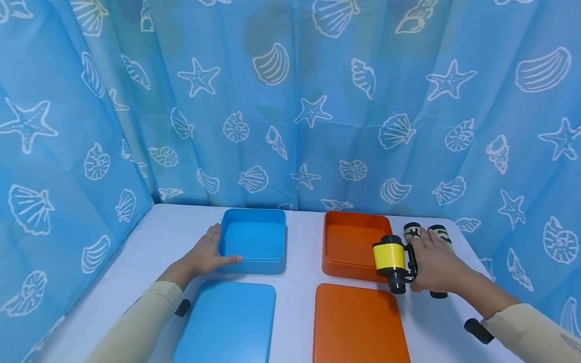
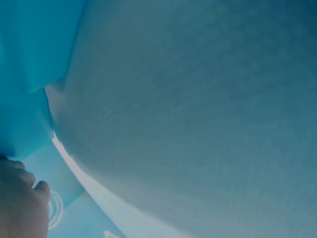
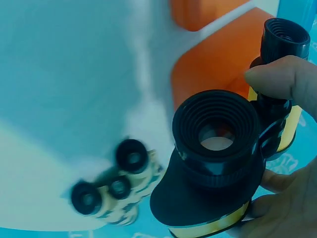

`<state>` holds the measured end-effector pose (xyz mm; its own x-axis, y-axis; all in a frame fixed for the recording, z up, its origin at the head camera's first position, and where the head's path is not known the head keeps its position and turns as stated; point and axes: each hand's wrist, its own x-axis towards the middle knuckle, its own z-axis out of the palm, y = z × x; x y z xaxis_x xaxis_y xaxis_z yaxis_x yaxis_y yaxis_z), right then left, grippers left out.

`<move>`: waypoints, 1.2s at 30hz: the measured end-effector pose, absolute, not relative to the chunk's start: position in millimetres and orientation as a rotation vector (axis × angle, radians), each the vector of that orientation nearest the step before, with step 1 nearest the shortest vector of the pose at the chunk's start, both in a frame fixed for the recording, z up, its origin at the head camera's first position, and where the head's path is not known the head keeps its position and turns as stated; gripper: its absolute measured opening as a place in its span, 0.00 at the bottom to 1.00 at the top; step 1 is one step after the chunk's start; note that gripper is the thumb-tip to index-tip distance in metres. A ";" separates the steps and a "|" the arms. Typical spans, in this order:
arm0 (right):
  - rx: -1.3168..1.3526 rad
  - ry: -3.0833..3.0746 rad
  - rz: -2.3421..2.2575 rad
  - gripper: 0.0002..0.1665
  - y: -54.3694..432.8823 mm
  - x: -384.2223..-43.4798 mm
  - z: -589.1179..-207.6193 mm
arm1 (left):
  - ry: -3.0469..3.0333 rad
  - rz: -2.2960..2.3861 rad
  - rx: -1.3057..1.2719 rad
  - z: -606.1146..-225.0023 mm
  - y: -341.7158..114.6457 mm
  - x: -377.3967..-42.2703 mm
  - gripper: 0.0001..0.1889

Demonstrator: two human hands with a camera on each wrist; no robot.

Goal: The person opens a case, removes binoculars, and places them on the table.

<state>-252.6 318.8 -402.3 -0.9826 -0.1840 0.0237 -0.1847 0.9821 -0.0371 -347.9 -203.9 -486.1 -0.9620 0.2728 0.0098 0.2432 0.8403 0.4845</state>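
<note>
My right hand (image 1: pixel 436 266) grips a pair of yellow and black binoculars (image 1: pixel 389 256), held above the table at the right side of the open orange box (image 1: pixel 347 269). In the right wrist view the thumb lies across the middle of these binoculars (image 3: pixel 216 148), with the other fingers curled on the far side. Camouflage-patterned binoculars (image 1: pixel 440 233) stand just behind that hand, partly hidden by it. At the open blue box (image 1: pixel 251 266), my left hand (image 1: pixel 208 253) rests on the left side, fingers extended along the wall and thumb stretched over the front rim.
A flat blue lid (image 1: pixel 229 329) lies in front of the blue box, and a flat orange lid (image 1: pixel 360 335) in front of the orange one. White cloth (image 1: pixel 296 311) covers the table. Blue curtains (image 1: pixel 284 119) with shell patterns hang behind and at the sides.
</note>
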 end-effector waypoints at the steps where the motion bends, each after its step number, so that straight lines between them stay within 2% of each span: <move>1: 0.292 -3.105 0.071 0.65 322.5 -250.8 -404.6 | 2.957 0.766 0.417 -486.0 -204.4 -347.6 0.67; 7: 0.300 -3.089 0.107 0.62 342.8 -240.5 -417.7 | 2.952 0.767 0.412 -483.6 -204.8 -346.2 0.67; 36: 0.148 -3.198 0.283 0.66 387.9 -192.5 -463.3 | 2.942 0.793 0.435 -484.6 -201.7 -345.0 0.67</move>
